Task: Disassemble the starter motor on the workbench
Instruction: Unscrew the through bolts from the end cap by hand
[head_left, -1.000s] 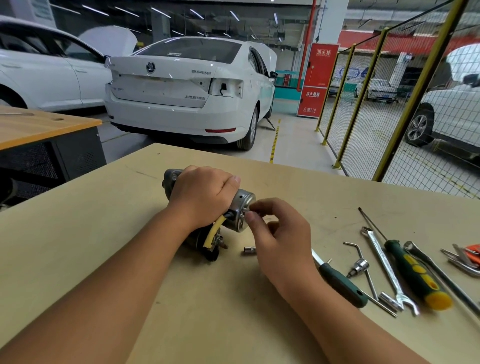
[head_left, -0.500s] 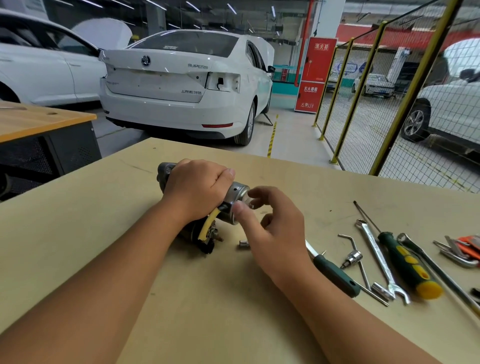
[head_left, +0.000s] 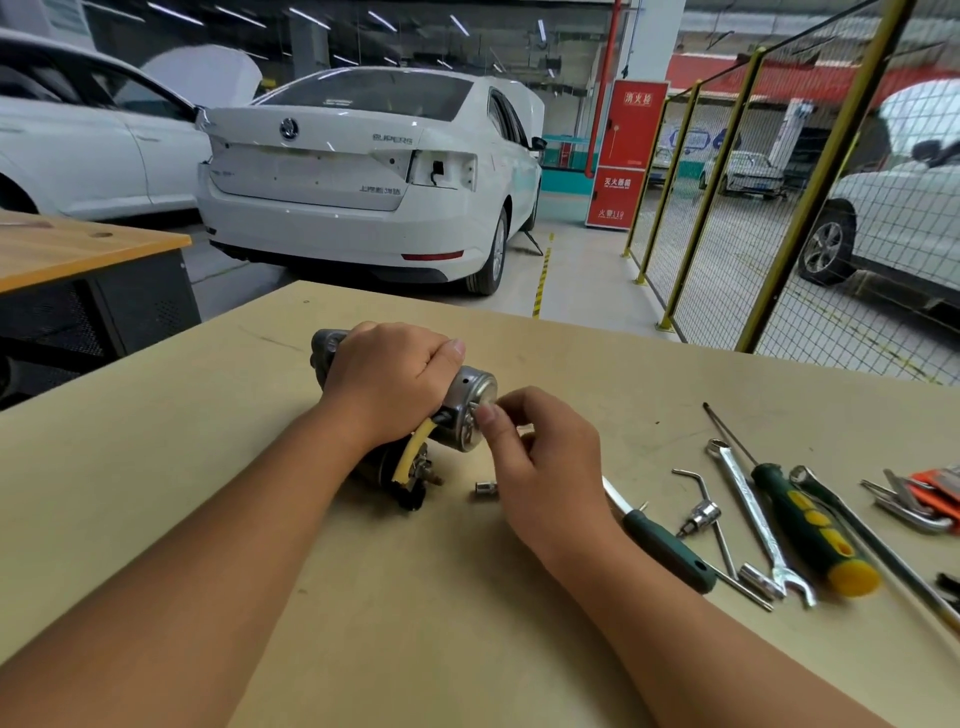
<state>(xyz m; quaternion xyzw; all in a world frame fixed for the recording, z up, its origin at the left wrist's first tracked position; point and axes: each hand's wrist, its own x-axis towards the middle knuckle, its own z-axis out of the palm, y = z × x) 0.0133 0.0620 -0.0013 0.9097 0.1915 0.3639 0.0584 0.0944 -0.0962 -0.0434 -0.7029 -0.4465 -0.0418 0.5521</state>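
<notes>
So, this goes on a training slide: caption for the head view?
Left hand grips the starter motor on the workbench; right hand pinches at its end cap.

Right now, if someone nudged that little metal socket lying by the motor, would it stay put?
Probably not. The socket looks like a short metal cylinder lying on its side on the smooth bench, so a nudge would likely send it rolling. It seems stiff and light, easy to lose toward the right hand.
</notes>
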